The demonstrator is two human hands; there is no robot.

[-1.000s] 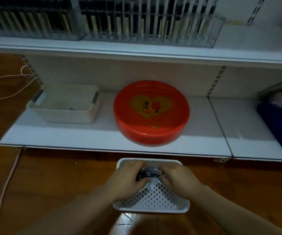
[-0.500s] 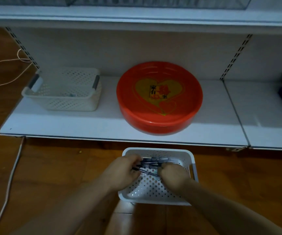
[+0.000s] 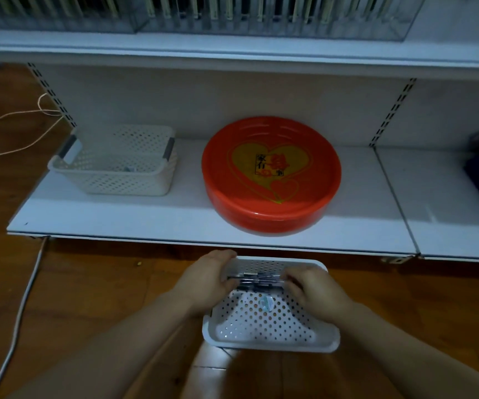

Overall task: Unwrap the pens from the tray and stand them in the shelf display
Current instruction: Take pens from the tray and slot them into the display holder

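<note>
**Both hands on the pen bundle over the floor tray**

My left hand [image 3: 208,279] and right hand [image 3: 314,289] each grip one end of a bundle of pens [image 3: 257,282], held level above the far end of the white perforated tray [image 3: 270,339] on the wooden floor. On the lower shelf [image 3: 146,223], a cream basket [image 3: 117,165] sits toward the left edge, a red round tray [image 3: 271,174] mid-shelf. The pen display [image 3: 232,15] lines the upper shelf.

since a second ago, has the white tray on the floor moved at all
Cannot tell. The head camera moved, but the white tray sits just in front of the bottom shelf edge, below the red basin, as before.
</note>
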